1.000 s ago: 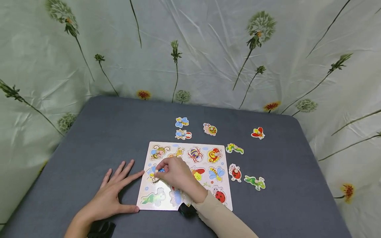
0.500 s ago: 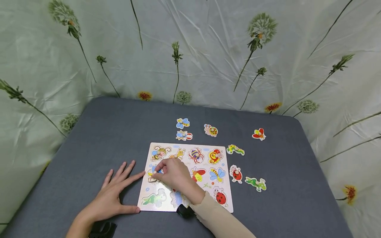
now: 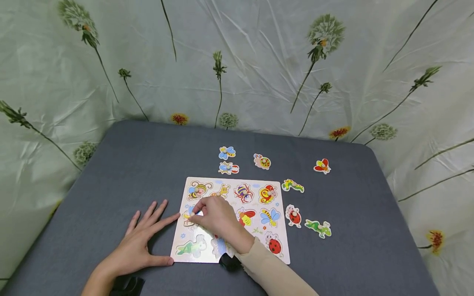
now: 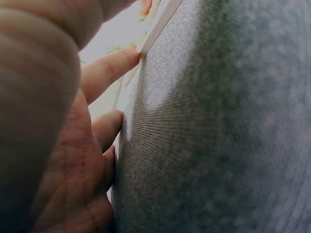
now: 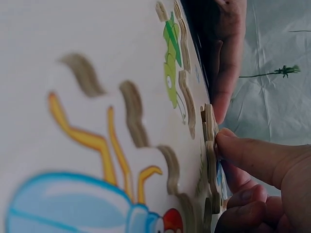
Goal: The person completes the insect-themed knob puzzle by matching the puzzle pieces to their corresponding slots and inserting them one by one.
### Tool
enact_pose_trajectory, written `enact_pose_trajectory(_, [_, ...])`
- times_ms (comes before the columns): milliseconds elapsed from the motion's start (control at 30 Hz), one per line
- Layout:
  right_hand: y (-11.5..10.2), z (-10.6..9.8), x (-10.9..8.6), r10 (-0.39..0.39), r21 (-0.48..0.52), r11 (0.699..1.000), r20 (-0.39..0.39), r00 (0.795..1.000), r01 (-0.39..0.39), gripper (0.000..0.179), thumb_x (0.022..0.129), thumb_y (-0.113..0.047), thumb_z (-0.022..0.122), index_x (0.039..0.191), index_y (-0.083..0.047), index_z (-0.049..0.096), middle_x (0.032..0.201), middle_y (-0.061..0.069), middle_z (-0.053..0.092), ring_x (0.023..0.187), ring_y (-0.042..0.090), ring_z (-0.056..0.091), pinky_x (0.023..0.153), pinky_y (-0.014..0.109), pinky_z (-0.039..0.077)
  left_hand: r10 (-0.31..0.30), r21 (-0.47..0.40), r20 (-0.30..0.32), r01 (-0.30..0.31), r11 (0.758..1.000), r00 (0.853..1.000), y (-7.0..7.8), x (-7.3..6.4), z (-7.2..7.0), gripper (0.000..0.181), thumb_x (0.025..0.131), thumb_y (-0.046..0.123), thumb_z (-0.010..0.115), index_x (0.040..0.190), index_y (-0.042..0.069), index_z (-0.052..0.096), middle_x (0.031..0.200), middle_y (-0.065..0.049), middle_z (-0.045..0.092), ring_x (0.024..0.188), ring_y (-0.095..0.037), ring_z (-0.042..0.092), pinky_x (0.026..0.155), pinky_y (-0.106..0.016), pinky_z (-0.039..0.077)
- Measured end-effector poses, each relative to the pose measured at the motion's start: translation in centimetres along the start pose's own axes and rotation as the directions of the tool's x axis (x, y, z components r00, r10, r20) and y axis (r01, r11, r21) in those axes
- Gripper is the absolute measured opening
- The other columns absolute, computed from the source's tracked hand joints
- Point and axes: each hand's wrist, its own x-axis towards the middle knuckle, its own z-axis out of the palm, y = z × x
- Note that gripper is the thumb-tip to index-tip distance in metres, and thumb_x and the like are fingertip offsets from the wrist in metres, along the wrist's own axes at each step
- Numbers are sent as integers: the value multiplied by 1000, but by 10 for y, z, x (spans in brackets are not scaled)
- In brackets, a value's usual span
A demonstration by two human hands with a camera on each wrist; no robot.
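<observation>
A peg puzzle board point(image 3: 201, 231) with printed insect recesses lies on the table. My right hand point(image 3: 220, 218) reaches over its left side, thumb and fingertips pinching a small yellow-and-blue insect puzzle piece point(image 3: 187, 220) at the left of the middle row. In the right wrist view the piece's layered wooden edge point(image 5: 211, 145) stands slightly tilted against the board. The fingers partly hide the piece and its recess. My left hand point(image 3: 137, 246) rests spread on the table, with the thumb and index fingertips at the board's left edge.
Bee point(image 3: 197, 190), spider point(image 3: 243, 193) and red butterfly point(image 3: 267, 194) pieces sit in the top row. Beyond the board lie a blue beetle point(image 3: 228, 167) and snail point(image 3: 262, 161); to its right, a ladybug point(image 3: 293, 216) and grasshopper point(image 3: 319, 228). A floral curtain point(image 3: 259, 82) hangs behind.
My right fingertips have shifted slightly left with the puzzle piece, which has turned a little. My left hand keeps its place by the board.
</observation>
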Motion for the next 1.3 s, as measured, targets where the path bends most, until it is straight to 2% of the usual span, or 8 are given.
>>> enact_pose_trajectory(267, [0, -1, 1, -15, -16, 1000, 35, 999, 15, 11, 85, -30, 90, 90, -24, 83, 57, -13, 43, 56, 2, 43, 49, 22, 30, -6, -2, 7, 6, 1000, 1000, 1, 0, -1, 108, 68, 68, 93, 162, 41, 48, 182, -10, 18, 168, -45, 6, 129, -66, -15])
enact_pose_trajectory(600, [0, -1, 2, -51, 8, 999, 60, 997, 51, 7, 86, -23, 86, 92, -22, 82, 58, -14, 44, 59, 1, 41, 54, 21, 31, -13, 1, 12, 13, 1000, 1000, 1, -1, -1, 107, 68, 69, 92, 162, 42, 47, 182, -10, 17, 168, -46, 6, 129, -68, -14])
enact_pose_trajectory(767, [0, -3, 2, -63, 0, 998, 76, 995, 63, 5, 87, -21, 85, 89, -23, 80, 58, -14, 43, 58, 2, 41, 55, 20, 30, -7, 1, 9, 7, 1000, 1000, 0, -1, -1, 106, 70, 68, 92, 162, 43, 47, 182, -8, 17, 168, -44, 5, 129, -66, -15])
enact_pose_trajectory(900, [2, -2, -1, -63, 12, 998, 95, 993, 63, 7, 87, -20, 84, 87, -23, 78, 58, -14, 43, 56, 2, 42, 56, 21, 30, 3, -13, 4, -3, 1000, 1000, 1, -2, 0, 105, 70, 67, 92, 161, 42, 48, 182, -9, 18, 168, -45, 6, 129, -69, -13])
enact_pose_trajectory(1100, [6, -4, -5, -47, 25, 999, 91, 995, 45, 7, 87, -18, 84, 86, -22, 78, 58, -14, 43, 55, 3, 42, 56, 21, 30, 9, -34, 10, -9, 999, 1000, 3, 0, 5, 104, 70, 70, 91, 161, 43, 48, 182, -7, 18, 168, -44, 6, 128, -69, -11])
enact_pose_trajectory(1300, [2, -3, -1, -66, 35, 997, 92, 994, 63, 6, 87, -19, 84, 86, -22, 79, 57, -14, 44, 54, 2, 41, 54, 22, 29, -1, -12, -10, 1, 1000, 1000, 1, -2, 2, 105, 69, 72, 90, 161, 44, 48, 182, -7, 19, 169, -43, 5, 129, -67, -13])
